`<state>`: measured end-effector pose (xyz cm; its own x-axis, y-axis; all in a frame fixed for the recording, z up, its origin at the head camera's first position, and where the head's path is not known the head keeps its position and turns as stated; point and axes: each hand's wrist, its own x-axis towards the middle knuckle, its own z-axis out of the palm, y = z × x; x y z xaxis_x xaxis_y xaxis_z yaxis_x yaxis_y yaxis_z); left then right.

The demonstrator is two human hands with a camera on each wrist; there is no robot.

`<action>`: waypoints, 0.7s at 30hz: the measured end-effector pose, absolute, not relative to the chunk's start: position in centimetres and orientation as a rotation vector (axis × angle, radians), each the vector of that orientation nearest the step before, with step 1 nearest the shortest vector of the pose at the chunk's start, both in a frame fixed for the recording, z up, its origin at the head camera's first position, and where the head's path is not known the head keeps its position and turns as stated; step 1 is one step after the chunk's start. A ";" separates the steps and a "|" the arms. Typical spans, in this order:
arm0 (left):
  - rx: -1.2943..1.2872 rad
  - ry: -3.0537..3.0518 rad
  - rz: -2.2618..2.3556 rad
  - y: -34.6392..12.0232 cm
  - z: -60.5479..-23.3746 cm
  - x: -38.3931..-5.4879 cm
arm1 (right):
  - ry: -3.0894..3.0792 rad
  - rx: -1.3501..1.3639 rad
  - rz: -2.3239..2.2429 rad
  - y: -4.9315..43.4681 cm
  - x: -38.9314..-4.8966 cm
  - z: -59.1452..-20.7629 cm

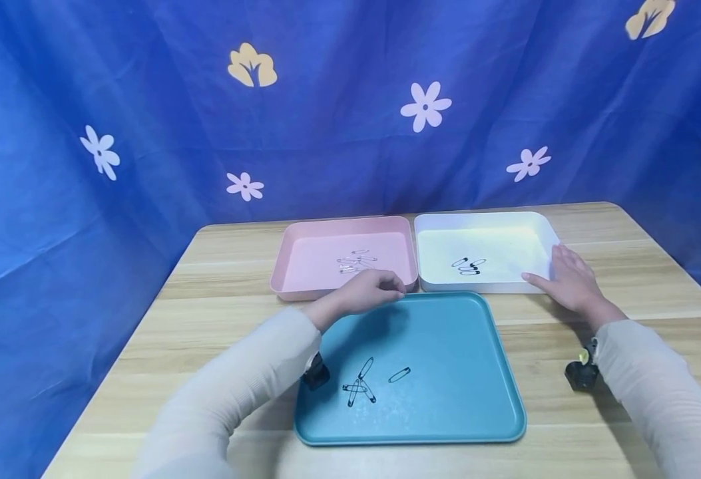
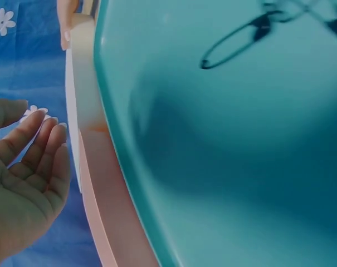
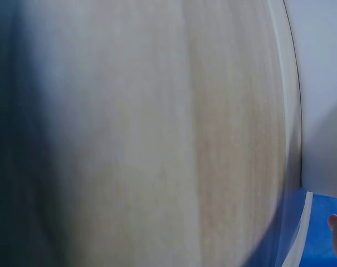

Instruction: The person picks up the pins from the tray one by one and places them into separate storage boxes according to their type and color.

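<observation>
My left hand (image 1: 371, 291) hovers over the teal tray's back edge, beside the pink tray's front right corner. In the left wrist view its fingers (image 2: 45, 150) are loosely bent, with nothing between them. The right hand (image 1: 570, 283) rests at the front right corner of the white tray (image 1: 476, 287), thumb spread from fairly straight fingers; only a fingertip enters the right wrist view. Several dark safety pins (image 1: 359, 386) lie crossed on the teal tray (image 1: 446, 372), with a single safety pin (image 1: 399, 374) to their right.
The pink tray (image 1: 302, 253) holds a cluster of silvery safety pins (image 1: 356, 261). Several black safety pins (image 1: 468, 267) lie inside the white tray. Both stand side by side behind the teal tray on a wooden table (image 1: 206, 319). A blue flowered cloth (image 1: 338, 133) hangs behind.
</observation>
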<state>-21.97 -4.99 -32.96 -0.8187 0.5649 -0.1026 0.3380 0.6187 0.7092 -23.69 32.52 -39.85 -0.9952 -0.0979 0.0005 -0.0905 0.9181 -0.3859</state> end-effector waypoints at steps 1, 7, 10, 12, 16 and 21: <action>0.732 2.526 1.012 -5.3 -33.0 -21.8 | 3.057 -0.150 -0.620 32.5 -23.7 -39.8; 0.745 2.517 1.003 -7.6 -33.1 -20.5 | 3.053 -0.145 -0.628 32.5 -23.5 -39.8; 0.750 2.519 0.995 -8.7 -33.4 -19.8 | 3.053 -0.150 -0.632 32.5 -23.5 -39.8; 0.764 2.512 0.996 -9.4 -33.7 -19.3 | 3.053 -0.151 -0.636 32.5 -23.5 -39.9; 0.804 2.463 1.027 -10.7 -34.6 -18.2 | 3.051 -0.145 -0.639 32.5 -23.5 -39.9; 0.822 2.395 1.041 -12.0 -35.5 -16.5 | 3.051 -0.141 -0.643 32.4 -23.4 -39.9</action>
<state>-16.45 -12.03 -35.54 -0.7466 0.6534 -0.1250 0.3545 0.5498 0.7563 -23.44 32.44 -39.92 -0.9957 -0.0923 -0.0011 -0.0840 0.9112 -0.4034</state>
